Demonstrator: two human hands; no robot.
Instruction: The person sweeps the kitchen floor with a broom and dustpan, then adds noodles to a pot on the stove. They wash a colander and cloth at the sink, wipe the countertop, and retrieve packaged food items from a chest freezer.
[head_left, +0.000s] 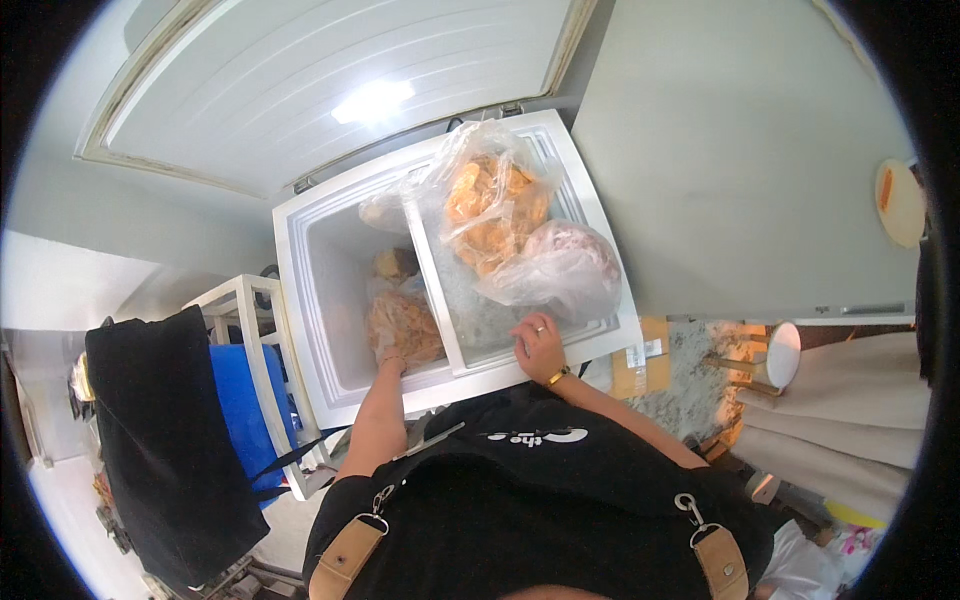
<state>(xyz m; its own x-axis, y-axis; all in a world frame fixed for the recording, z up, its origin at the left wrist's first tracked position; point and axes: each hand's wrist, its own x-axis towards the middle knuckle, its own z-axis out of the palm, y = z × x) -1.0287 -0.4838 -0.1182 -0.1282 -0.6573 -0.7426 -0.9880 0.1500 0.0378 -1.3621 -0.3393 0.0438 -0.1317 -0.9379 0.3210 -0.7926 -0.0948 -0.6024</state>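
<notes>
A white chest freezer (491, 379) stands before me, split by a white divider (429, 277). My left hand (391, 355) reaches down into the left compartment, against a plastic bag (405, 324) of orange-brown food; its fingers are hard to make out. Behind that bag sits a yellowish-brown item (391, 264). My right hand (538, 346), with a ring and a gold bracelet at the wrist, rests at the front rim of the right side, fingers bent and nothing visible in them. Over that side lie a clear bag of orange food pieces (495, 206) and a cloudy bag with pinkish contents (574, 259).
The freezer lid (322, 67) is raised at the back. At left, a white frame (251, 322) stands beside black cloth (157, 442) and a blue object (241, 405). A grey panel (742, 165) borders the right side, with a cardboard box (637, 367) and white stool (784, 356) below.
</notes>
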